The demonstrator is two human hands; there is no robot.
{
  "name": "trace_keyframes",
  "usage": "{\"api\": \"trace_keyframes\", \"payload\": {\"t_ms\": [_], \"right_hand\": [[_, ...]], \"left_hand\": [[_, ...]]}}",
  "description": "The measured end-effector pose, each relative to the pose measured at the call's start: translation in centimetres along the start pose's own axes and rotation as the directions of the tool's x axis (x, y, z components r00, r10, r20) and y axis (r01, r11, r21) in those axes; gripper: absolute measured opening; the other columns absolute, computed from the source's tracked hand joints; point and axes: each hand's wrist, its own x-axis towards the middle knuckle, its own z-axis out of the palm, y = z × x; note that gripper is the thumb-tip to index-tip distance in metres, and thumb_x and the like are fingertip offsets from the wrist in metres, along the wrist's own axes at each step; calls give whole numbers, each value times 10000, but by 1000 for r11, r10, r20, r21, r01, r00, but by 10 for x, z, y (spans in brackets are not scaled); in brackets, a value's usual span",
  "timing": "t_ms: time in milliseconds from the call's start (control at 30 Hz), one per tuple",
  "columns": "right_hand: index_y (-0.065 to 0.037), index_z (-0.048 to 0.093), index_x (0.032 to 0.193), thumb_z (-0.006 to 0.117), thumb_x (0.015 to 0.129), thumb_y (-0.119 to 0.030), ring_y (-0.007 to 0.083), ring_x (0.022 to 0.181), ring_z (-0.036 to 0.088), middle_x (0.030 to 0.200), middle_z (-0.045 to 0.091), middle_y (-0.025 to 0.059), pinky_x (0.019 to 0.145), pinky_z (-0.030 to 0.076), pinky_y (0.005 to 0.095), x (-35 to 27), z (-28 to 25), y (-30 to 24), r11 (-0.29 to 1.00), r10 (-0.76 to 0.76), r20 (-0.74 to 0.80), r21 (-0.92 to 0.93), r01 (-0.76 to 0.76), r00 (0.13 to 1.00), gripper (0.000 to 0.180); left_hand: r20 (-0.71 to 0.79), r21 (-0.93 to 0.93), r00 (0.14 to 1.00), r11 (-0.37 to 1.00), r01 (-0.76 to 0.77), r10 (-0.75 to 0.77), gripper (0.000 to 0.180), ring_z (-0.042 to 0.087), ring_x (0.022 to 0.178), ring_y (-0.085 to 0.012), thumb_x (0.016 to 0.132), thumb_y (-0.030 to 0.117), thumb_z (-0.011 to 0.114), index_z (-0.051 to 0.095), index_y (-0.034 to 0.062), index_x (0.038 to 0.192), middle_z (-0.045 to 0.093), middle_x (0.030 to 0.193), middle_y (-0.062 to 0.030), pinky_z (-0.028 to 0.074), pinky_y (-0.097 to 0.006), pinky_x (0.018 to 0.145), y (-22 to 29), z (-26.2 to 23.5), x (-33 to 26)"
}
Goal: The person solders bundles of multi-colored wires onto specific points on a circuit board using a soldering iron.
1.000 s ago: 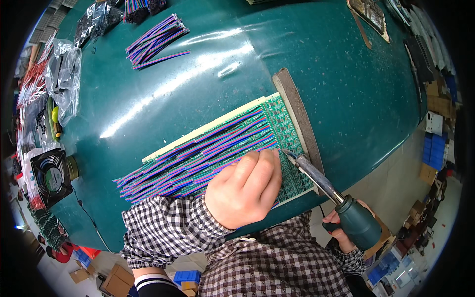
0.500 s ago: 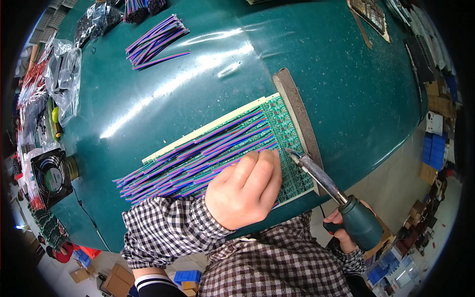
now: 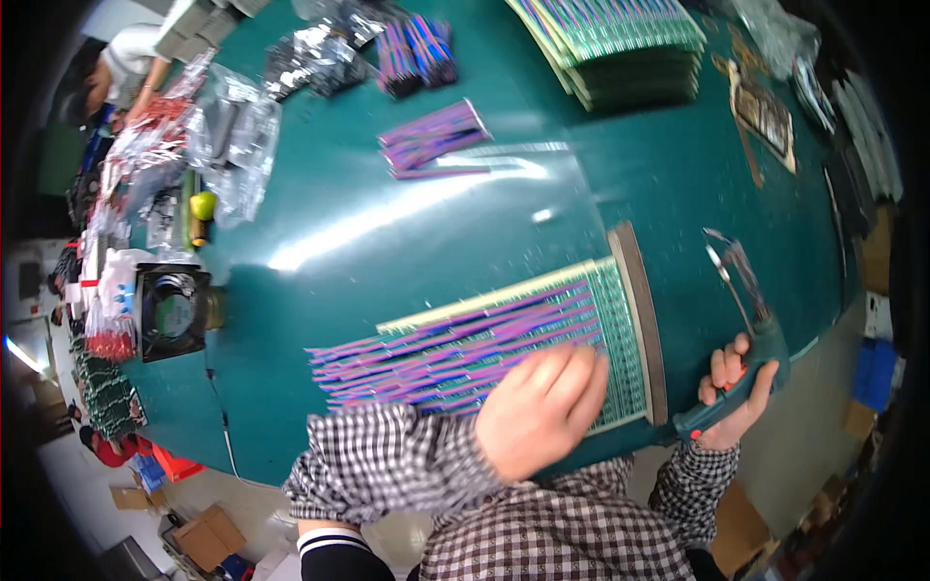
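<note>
The right hand (image 3: 734, 392), clenched round a teal-handled soldering iron (image 3: 738, 349), has lifted its tip off the green wired circuit panel (image 3: 620, 329); the left hand (image 3: 540, 409) still presses flat there, grasping nothing, so one joint looks finished.

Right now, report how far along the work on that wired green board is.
Done: a stack of wired boards sits at the table's far edge. In hand: the left hand presses the wires on the green board, while the right hand holds the soldering tool lifted off to the side. Left: loose wire bundles wait mid-table.
</note>
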Motion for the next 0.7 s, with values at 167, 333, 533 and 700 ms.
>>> {"api": "trace_keyframes", "payload": {"t_ms": [167,333,533,700], "right_hand": [[50,488,1249,453,1132,-449,171,792,565,854,528,67,540,599,265,10,-15,-3,999,-33,-31,-24,33,999,513],[46,492,1241,454,1132,-447,159,772,559,847,526,62,530,592,256,18,-6,7,999,-43,-64,-9,43,997,506],[51,493,1248,453,1132,-445,151,762,546,845,521,57,516,565,241,15,-8,2,994,-68,-108,-88,58,992,511],[51,496,1247,442,1136,-441,150,778,550,847,520,55,529,562,241,15,-5,1,991,-66,-79,-119,56,995,507]], "left_hand": [[-95,-18,985,990,143,-144,369,689,1031,-340,757,-2,756,737,35,1124,700,1120,-151,573,-421,889,-75,-72,27],[-115,51,954,958,283,-276,148,663,888,-365,831,52,769,701,41,963,663,971,-148,546,-430,800,-190,-33,42],[-16,-126,915,908,399,-404,131,664,835,-269,849,60,794,688,19,913,625,904,-107,535,-387,750,-171,-26,43],[12,-102,927,922,374,-375,113,657,825,-263,878,48,767,681,14,941,616,909,-104,534,-368,752,-169,-27,42]]}}
